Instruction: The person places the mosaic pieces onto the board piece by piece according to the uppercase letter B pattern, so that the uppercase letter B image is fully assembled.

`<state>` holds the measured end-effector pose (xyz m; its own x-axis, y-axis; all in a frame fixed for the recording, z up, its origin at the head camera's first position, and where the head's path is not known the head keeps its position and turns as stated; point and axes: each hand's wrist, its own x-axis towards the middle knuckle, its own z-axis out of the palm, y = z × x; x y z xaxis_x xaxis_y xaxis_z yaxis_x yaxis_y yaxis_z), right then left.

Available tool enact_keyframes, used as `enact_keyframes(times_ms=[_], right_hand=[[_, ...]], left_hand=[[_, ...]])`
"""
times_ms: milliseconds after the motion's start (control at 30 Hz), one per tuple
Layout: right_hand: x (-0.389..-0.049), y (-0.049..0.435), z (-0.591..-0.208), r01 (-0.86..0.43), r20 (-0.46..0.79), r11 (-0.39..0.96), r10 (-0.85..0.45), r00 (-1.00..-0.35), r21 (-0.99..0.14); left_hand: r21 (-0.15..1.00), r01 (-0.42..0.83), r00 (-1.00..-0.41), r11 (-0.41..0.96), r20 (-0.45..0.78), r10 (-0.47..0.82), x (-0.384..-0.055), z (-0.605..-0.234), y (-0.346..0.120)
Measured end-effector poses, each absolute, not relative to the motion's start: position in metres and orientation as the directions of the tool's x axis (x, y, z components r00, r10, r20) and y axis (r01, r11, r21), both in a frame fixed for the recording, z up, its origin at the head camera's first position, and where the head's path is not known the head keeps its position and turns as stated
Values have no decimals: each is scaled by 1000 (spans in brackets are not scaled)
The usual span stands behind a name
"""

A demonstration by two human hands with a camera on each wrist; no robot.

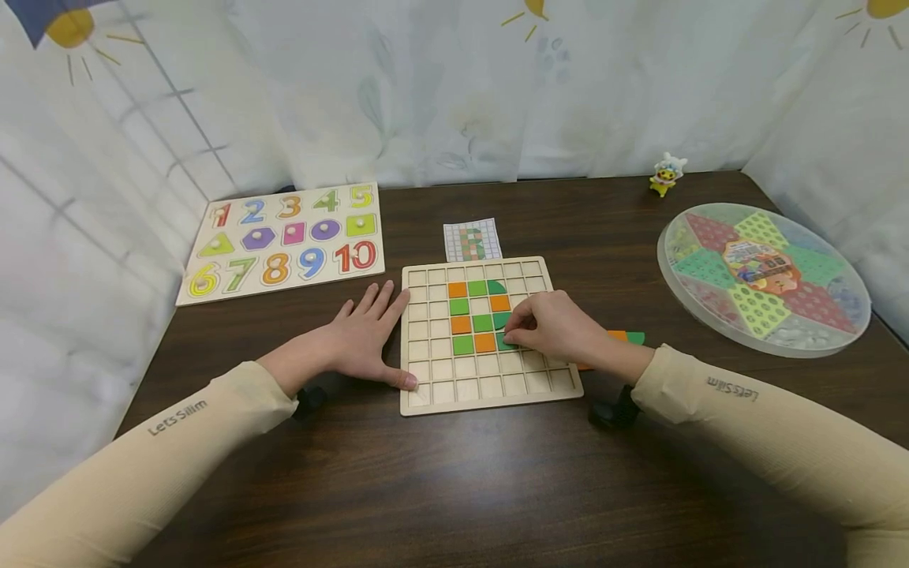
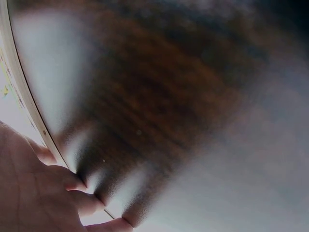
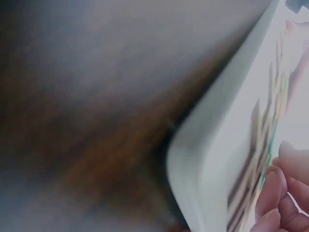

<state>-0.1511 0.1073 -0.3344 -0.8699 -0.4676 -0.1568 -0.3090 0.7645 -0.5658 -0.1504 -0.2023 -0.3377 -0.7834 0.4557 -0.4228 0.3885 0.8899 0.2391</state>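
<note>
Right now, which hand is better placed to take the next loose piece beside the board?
Probably the right hand, once it releases the green piece: it is nearer the loose pieces. The left hand lies spread at the grid board's opposite edge, farther away.

My square wooden board (image 1: 443, 368) lies flat, with orange and green tiles (image 1: 482, 323) in its little boxes. I pinch one dark green piece (image 1: 503, 343) there.

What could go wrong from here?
The right hand pinches a green piece close to an orange tile on the wooden board and might nudge that tile. Its wrist partly hides loose pieces beside the board, so it could brush them. The left hand, at the board's edge, might shift the board.
</note>
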Motion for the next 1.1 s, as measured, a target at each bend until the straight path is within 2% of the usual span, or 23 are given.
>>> enact_keyframes(times_ms=[200, 500, 867, 1100], right_hand=[[-152, 130, -324, -298, -129, 765, -442, -888, -570], [-157, 195, -321, -276, -154, 824, -395, -906, -495], [-159, 242, -331, -334, -226, 838, -459, -859, -432], [-158, 246, -332, -344, -246, 843, -468, -849, -413]], left_hand=[[236, 388, -783, 891, -427, 453, -151, -339, -202], [236, 381, -781, 894, -436, 448, -152, -338, -201], [234, 381, -777, 894, -443, 447, -152, -338, -201], [235, 381, -778, 894, -442, 447, -152, -337, -201]])
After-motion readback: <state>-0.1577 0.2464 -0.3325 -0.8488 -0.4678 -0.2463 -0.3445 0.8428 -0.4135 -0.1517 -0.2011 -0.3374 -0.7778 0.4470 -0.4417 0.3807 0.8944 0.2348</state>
